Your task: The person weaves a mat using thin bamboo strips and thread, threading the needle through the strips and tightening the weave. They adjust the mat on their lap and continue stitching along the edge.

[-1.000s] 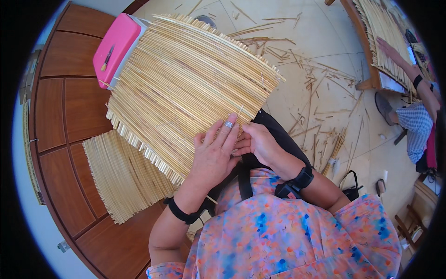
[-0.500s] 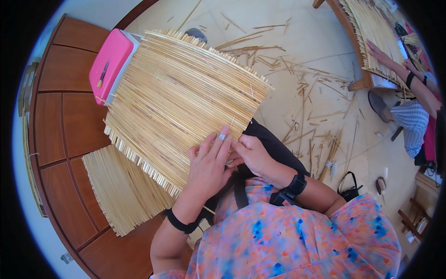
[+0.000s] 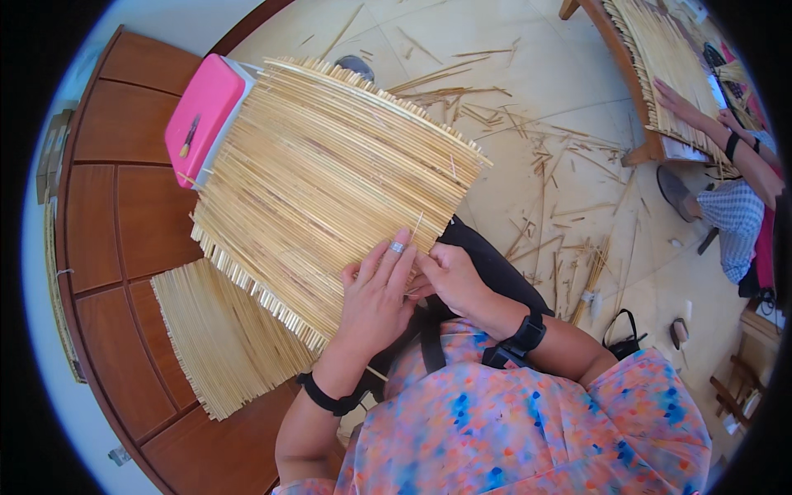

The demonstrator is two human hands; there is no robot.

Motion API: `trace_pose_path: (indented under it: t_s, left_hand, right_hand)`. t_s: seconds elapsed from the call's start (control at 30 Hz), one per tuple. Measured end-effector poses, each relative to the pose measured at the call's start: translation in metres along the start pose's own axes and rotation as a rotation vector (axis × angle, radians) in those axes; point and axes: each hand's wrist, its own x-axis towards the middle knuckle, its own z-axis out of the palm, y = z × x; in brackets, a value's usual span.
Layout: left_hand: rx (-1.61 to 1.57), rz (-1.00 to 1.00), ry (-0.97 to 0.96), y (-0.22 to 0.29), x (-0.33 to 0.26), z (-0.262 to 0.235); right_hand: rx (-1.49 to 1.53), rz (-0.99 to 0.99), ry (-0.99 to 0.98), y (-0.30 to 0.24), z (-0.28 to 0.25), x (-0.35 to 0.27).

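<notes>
A large mat of straw-coloured reeds (image 3: 330, 173) slants across my lap, its reeds bound side by side. Flat on its near edge lies my left hand (image 3: 379, 289), fingers stretched out and a ring on one; its thumb points toward my right hand. My right hand (image 3: 454, 279) is closed at the mat's near right corner, its fingertips pinching the edge, partly hidden. A thin pale reed or stick (image 3: 417, 224) stands out from the mat just beyond my fingers. Against the mat's far left side rests a pink-lidded box (image 3: 216, 103), with a small brush (image 3: 190, 136) on top.
A second reed mat (image 3: 223, 338) leans by the brown wooden panelling (image 3: 95, 223) on my left. Cut reed scraps (image 3: 445, 91) and a tied reed bundle (image 3: 590, 285) lie on the tiled floor. At the far right, another person's hand (image 3: 681, 103) rests on a similar mat on a wooden frame.
The whole view has shifted slightly, with mat and hands a little further right and down in it. Both hands keep their places at the mat's near edge.
</notes>
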Motion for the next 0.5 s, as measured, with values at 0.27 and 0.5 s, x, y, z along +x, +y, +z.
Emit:
trace_pose_path:
  t_s: [0.27, 0.5]
  left_hand:
    - [-0.437, -0.050, 0.055, -0.022, -0.014, -0.014]
    - [-0.283, -0.123, 0.091, -0.028, -0.029, -0.022]
  right_hand:
    - [-0.071, 0.005, 0.040, -0.003, 0.003, -0.001]
    - [-0.029, -0.019, -0.007, 0.000, -0.002, 0.000]
